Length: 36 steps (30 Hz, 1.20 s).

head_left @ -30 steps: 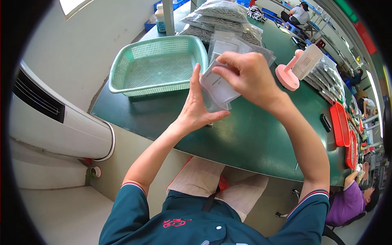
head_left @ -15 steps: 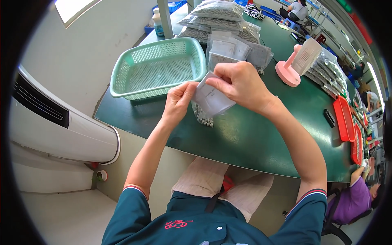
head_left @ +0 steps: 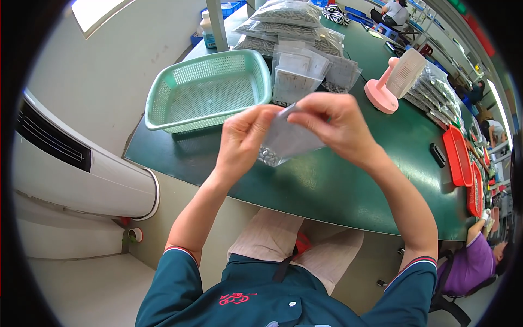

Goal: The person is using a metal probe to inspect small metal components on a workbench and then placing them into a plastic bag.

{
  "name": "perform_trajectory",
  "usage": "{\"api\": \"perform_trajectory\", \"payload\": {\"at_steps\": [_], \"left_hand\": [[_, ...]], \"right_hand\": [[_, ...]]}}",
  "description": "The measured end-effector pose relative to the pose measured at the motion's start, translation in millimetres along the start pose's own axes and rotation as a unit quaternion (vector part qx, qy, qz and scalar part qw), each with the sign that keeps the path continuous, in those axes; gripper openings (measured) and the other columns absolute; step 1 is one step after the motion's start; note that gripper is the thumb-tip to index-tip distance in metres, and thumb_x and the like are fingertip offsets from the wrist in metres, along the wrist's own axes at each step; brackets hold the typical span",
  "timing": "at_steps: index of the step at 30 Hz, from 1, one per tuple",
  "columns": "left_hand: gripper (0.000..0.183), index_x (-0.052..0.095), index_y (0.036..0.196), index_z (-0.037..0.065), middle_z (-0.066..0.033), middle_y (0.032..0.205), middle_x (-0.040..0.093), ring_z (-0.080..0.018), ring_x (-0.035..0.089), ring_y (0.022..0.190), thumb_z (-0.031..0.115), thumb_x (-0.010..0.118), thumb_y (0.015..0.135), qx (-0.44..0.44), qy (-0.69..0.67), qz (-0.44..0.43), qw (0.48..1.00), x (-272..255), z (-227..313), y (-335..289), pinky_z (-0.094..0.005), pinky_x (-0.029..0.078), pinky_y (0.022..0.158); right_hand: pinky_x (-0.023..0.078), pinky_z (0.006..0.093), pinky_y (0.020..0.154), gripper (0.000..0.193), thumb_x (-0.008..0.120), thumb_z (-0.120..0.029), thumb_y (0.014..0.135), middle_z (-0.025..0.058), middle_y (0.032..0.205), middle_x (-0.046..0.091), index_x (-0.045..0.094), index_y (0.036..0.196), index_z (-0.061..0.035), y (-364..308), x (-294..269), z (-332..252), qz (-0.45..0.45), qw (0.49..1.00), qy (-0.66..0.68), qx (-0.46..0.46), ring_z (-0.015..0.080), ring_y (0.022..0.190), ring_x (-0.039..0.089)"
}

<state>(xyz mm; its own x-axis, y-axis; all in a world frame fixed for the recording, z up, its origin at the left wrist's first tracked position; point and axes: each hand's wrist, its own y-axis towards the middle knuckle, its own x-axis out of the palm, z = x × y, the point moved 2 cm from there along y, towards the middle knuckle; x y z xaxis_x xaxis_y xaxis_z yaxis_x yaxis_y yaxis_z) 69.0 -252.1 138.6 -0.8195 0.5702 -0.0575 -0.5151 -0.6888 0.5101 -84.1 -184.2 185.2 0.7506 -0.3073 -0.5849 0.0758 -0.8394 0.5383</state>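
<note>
Both hands pinch the top edge of a clear plastic bag (head_left: pixel 291 135) above the near part of the green table (head_left: pixel 348 180). Small grey metal-looking pieces (head_left: pixel 268 157) sit in its lower left corner, and a pale sheet-like area fills much of the rest. My left hand (head_left: pixel 242 140) grips the bag's upper left side, thumb against the fingers. Closed on the upper edge, my right hand (head_left: pixel 339 126) has its thumb and forefinger close to the left fingertips. The exact kind of the small pieces is too small to tell.
A green plastic basket (head_left: pixel 158 111) stands left of the hands. Behind them lie flat bags with pale sheets (head_left: pixel 297 79) and stacked bags of grey parts (head_left: pixel 289 16). A pink fan (head_left: pixel 384 95) and red trays (head_left: pixel 457 158) are on the right. A co-worker in purple (head_left: pixel 468 264) sits far right.
My right hand has moved down and to the right, uncovering the flat bags behind. The held bag has turned, so its pale face shows less squarely. Both hands still hold it.
</note>
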Motion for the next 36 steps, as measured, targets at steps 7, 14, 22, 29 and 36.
{"api": "perform_trajectory", "payload": {"at_steps": [7, 14, 22, 29, 36], "left_hand": [[0.029, 0.064, 0.096, -0.001, -0.0016, 0.081, 0.064, -0.0044, 0.054, 0.073, 0.021, 0.045, 0.096, -0.071, -0.061, -0.011, 0.996, -3.3, -20.5, -15.0, -0.0206, 0.045, 0.066], [0.023, 0.064, 0.098, -0.001, -0.0041, 0.077, 0.065, -0.0040, 0.053, 0.068, 0.015, 0.047, 0.094, -0.017, 0.060, -0.038, 0.997, 14.0, 4.6, -19.6, -0.0197, 0.045, 0.062], [0.032, 0.062, 0.094, -0.003, -0.0078, 0.089, 0.064, -0.0121, 0.059, 0.082, 0.019, 0.040, 0.097, 0.045, -0.003, 0.048, 0.998, 3.2, 13.2, -20.9, -0.0244, 0.045, 0.073], [0.030, 0.062, 0.084, -0.001, -0.0021, 0.077, 0.060, -0.0059, 0.051, 0.070, 0.021, 0.045, 0.096, 0.055, -0.041, 0.068, 0.995, -2.5, 23.3, -36.2, -0.0198, 0.040, 0.064], [0.031, 0.063, 0.086, 0.001, 0.0013, 0.075, 0.059, -0.0032, 0.044, 0.065, 0.024, 0.045, 0.096, -0.031, -0.089, 0.090, 0.991, 11.0, 18.8, -30.4, -0.0186, 0.035, 0.058]], "right_hand": [[0.039, 0.0332, 0.089, 0.010, 0.066, -0.007, 0.074, 0.0080, 0.103, 0.054, 0.065, 0.084, -0.0036, -13.9, -6.2, -0.8, -0.094, 0.995, -0.042, -0.001, 0.0239, 0.105, 0.048], [0.039, 0.0370, 0.087, 0.004, 0.065, -0.011, 0.072, 0.0070, 0.105, 0.056, 0.066, 0.072, -0.0079, -18.9, 10.9, -0.1, -0.103, 0.990, -0.086, -0.037, 0.0242, 0.099, 0.050], [0.043, 0.0386, 0.066, 0.020, 0.063, -0.023, 0.078, 0.0079, 0.077, 0.060, 0.060, 0.068, -0.0052, -18.9, 3.5, -13.0, -0.145, 0.977, -0.153, 0.004, 0.0279, 0.076, 0.055], [0.045, 0.0385, 0.064, 0.014, 0.065, -0.015, 0.075, 0.0115, 0.070, 0.059, 0.060, 0.073, -0.0018, -35.6, -6.1, -24.4, -0.093, 0.992, -0.077, -0.031, 0.0292, 0.071, 0.056], [0.046, 0.0344, 0.057, 0.023, 0.069, -0.010, 0.070, 0.0131, 0.073, 0.060, 0.057, 0.089, -0.0038, -39.1, -1.3, -29.2, 0.060, 0.994, 0.035, 0.083, 0.0289, 0.065, 0.061]]}}
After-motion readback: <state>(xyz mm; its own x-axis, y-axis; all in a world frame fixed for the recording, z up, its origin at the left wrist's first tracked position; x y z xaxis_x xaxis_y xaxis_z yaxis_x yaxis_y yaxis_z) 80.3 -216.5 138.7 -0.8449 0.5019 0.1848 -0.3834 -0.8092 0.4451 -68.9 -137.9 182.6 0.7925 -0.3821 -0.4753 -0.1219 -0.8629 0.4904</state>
